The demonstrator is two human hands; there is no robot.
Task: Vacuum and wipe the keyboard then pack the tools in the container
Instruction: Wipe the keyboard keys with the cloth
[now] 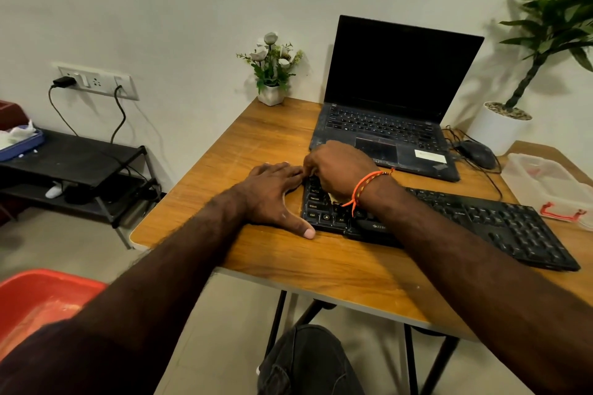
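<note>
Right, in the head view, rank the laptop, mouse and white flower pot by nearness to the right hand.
From the right hand:
1. Laptop, just behind the hand.
2. Mouse, off to the right.
3. White flower pot, at the table's far left corner.

We face a plain white wall (179, 3) with a socket strip (96, 80) — below it a black low shelf (80, 157) on pale floor (64, 244), beside our wooden table (288, 266).
</note>
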